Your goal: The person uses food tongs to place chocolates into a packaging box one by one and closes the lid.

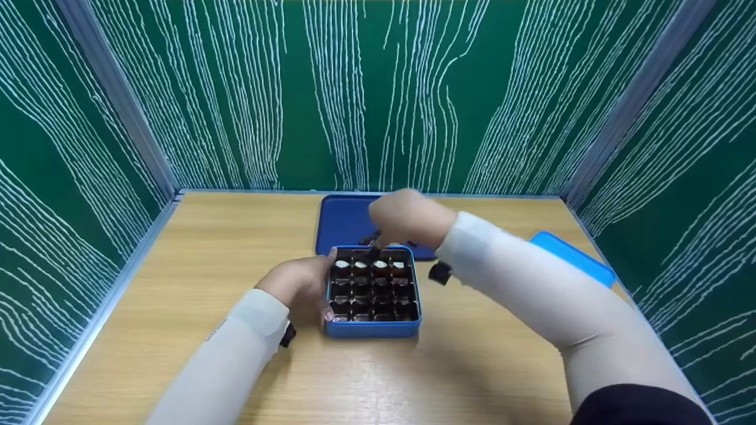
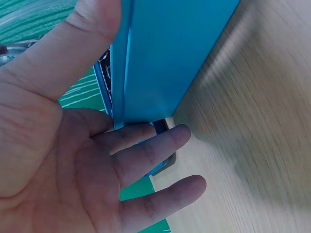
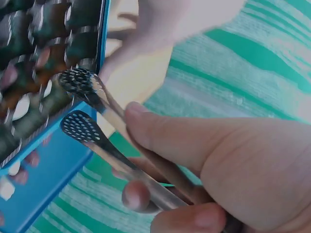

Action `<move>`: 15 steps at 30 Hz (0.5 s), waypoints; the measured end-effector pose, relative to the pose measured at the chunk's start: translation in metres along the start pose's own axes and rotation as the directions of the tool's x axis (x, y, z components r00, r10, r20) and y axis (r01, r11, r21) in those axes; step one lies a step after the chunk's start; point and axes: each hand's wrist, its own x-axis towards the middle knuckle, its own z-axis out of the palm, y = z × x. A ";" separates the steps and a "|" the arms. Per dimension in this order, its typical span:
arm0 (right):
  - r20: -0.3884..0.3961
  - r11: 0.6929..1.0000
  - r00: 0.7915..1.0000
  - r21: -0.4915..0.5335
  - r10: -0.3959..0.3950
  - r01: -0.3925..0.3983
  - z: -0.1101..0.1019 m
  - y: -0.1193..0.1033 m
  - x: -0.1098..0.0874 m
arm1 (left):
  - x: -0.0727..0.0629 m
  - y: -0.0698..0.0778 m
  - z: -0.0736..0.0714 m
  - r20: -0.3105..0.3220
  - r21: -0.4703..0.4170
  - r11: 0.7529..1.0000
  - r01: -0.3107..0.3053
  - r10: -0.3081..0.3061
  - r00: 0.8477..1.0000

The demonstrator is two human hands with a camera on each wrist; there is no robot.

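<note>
A blue rectangular box (image 1: 373, 329) stands on the table with a brown compartment insert (image 1: 383, 292) in it. White-topped brown pieces (image 1: 381, 265) sit in a row of compartments toward the far side. My left hand (image 1: 301, 280) grips the box's left side, thumb at the near corner and fingers at the far one; its outer fingers extend loosely in the left wrist view. My right hand (image 1: 410, 218), above the box's far edge, holds metal tongs (image 3: 80, 128) with perforated spoon-shaped tips. Those tips are apart beside the insert, and I see nothing between them.
Behind the box lies a dark blue tray (image 1: 339, 221), partly covered by the right hand, with small dark pieces near its front edge. A bright blue lid (image 1: 576, 260) lies at the right, partly behind the right forearm. Green, white-streaked walls (image 1: 331, 106) border the table.
</note>
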 end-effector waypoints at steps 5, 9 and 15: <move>-0.033 0.985 0.992 0.132 0.118 -0.113 -0.002 0.042 -0.002 | 0.002 0.000 -0.001 0.032 -0.004 1.000 0.014 -0.014 0.999; -0.070 0.952 0.965 0.192 0.253 -0.236 0.010 0.075 0.003 | 0.003 0.001 -0.003 0.036 0.008 1.000 0.014 -0.014 0.999; 0.019 0.862 0.916 0.331 0.401 -0.384 0.045 0.113 0.011 | 0.002 0.002 -0.002 0.040 -0.009 1.000 0.011 -0.011 0.999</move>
